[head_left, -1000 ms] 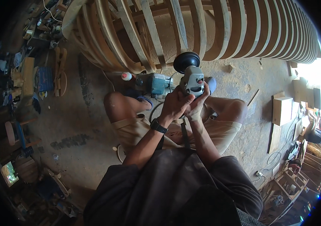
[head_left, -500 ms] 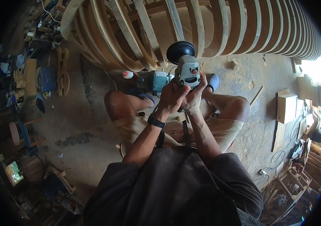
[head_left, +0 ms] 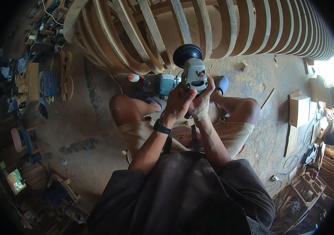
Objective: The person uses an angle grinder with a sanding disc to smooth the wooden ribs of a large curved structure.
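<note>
**Two-handed grip on a grinder (head_left: 195, 76), disc (head_left: 187, 55) toward the ribs (head_left: 204, 31)**

Far left of the grip lies a blue case (head_left: 49, 84). Nearer, left of and beyond the grip, are a bottle (head_left: 134, 78) and a teal tool (head_left: 169, 84). The left hand (head_left: 178, 103) grasps the grinder's near end from the left; the right hand (head_left: 201, 103) clasps it from the right, the two touching. The grinder points away from the person, its disc just beyond the grip and overlapping a rib in view; whether they touch cannot be told. If the disc were spinning, a rib's edge could catch it and wrench the grip, especially with the disc tilted. Just right of the grip, a shoe (head_left: 223, 84) seems exposed should the grinder slip sideways.
</note>
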